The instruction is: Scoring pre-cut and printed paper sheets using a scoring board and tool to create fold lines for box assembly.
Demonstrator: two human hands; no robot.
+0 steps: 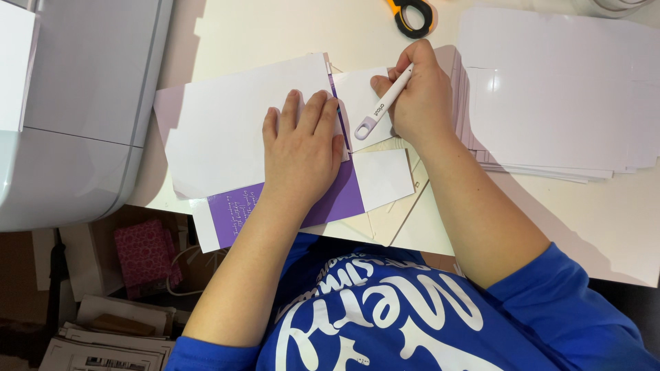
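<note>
Under the flat open left hand (300, 148), half-hidden purple card (289, 206); right hand (416, 96) fisted around white tool (383, 103).

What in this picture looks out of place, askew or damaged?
Nothing looks damaged or spilled. The left hand presses flat on the purple and white card; the right hand holds a white pen tool. The paper stack is slightly fanned at its lower edge.

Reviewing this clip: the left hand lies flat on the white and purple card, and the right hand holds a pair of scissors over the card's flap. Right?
Not quite. The head view shows the right hand holding a white pen-shaped tool, not scissors. The rest stands: the left hand lies flat on the white and purple card, and the tool sits over the card's flap.
</note>
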